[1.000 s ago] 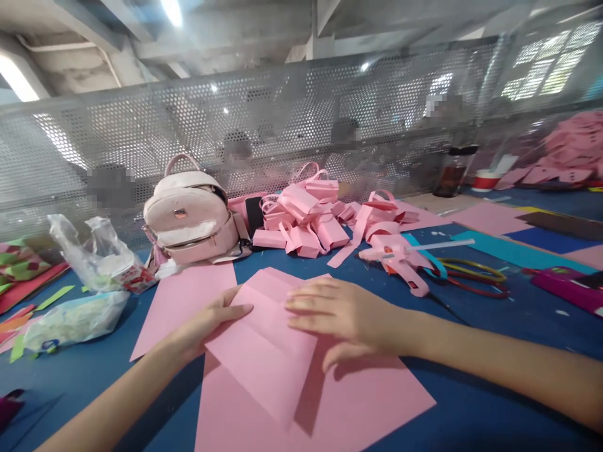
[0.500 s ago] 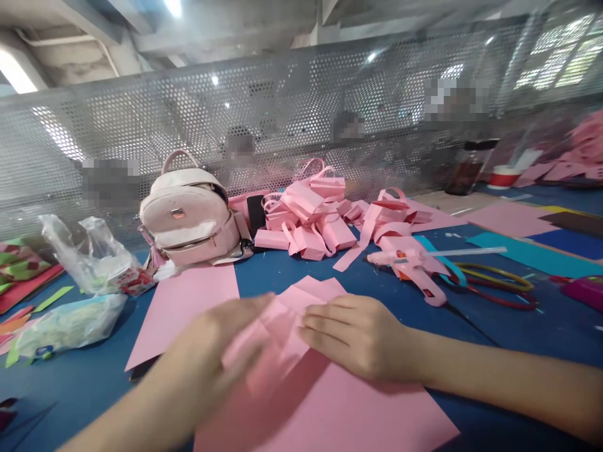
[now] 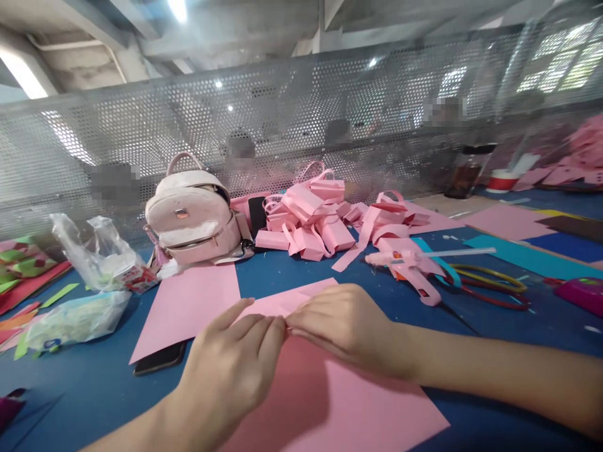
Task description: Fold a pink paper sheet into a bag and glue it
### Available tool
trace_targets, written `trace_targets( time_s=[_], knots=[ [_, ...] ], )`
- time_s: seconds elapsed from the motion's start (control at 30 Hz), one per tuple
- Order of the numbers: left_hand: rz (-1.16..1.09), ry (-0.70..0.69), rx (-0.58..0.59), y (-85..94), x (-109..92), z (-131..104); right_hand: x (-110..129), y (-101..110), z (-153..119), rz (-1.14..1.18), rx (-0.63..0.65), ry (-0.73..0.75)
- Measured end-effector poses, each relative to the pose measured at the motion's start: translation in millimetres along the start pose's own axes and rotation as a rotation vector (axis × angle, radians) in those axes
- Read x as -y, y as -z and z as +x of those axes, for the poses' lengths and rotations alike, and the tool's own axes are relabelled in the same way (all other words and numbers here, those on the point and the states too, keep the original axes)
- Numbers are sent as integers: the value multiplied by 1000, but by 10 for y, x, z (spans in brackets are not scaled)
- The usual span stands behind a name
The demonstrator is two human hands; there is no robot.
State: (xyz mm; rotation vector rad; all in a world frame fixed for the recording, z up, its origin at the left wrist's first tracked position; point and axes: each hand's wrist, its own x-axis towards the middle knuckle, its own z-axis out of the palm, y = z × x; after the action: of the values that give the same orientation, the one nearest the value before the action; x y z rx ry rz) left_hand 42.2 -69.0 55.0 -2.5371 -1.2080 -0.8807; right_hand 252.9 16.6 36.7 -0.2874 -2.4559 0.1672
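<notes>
Head view: partly finished work is judged to be in hand. Creases are made out in the paper [image 3: 273, 306], placed at centre over a flat lower sheet [image 3: 301, 402] and half hidden by fingers. The left hand [image 3: 233, 358] is held with fingers curled against the right fingertips; whether the paper is pinched there cannot be told. The right hand [image 3: 343, 323] is laid over the paper, fingers together, its grip likewise hidden. No closed form is seen in the paper, so some folding is judged to be left. Finished-looking pieces, some with looped strips, are heaped in the pile [image 3: 313, 220] behind. No folds are seen in the lower sheet or the side sheet [image 3: 195, 301].

On the left, a phone [image 3: 162, 362] is partly covered by the side sheet's near edge. On the right, room is narrowed by the glue gun [image 3: 407, 263], whose cord [image 3: 455, 312] is led toward the right forearm. Ahead, a strip of table [image 3: 268, 273] is left between paper and pile.
</notes>
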Motion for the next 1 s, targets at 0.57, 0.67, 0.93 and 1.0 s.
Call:
trace_targets(
  time_s=[0.57, 0.67, 0.93, 1.0],
  knots=[
    [36, -23, -262, 401, 219, 11, 81, 291, 19, 323, -215, -345],
    [136, 36, -371, 571, 235, 14, 59, 307, 51, 344, -235, -389],
    [315, -82, -194, 633, 73, 257, 59, 307, 174, 226, -229, -274],
    [359, -149, -24, 492, 30, 301, 84, 279, 202, 174, -237, -180]
  ],
)
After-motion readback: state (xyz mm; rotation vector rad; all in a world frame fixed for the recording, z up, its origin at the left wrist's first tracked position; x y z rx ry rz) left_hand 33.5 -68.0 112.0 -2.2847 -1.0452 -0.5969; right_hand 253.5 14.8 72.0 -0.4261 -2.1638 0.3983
